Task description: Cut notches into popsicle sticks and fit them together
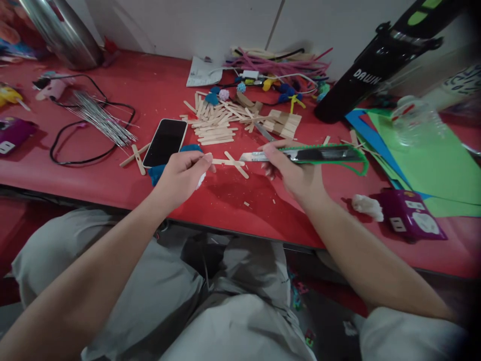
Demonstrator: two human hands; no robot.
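Observation:
Between finger and thumb, my left hand (187, 173) pinches the end of a wooden craft stick (221, 161). A second craft stick (237, 166) crosses it near its free end; I cannot tell whether the two are joined. My right hand (291, 170) grips a utility knife (323, 153) with a green-edged dark handle. The knife's blade (251, 157) points left, its tip close to the crossed sticks. Blue cloth (157, 174) and something white lie under and beside my left hand, partly hidden by it.
Behind my hands lies a pile of craft sticks (216, 123). A phone (166, 142), thin metal wires (103, 120) and a black cable (60, 159) lie left. To the right are coloured paper sheets (439, 165), a purple packet (413, 213) and a tall black cylinder (361, 75).

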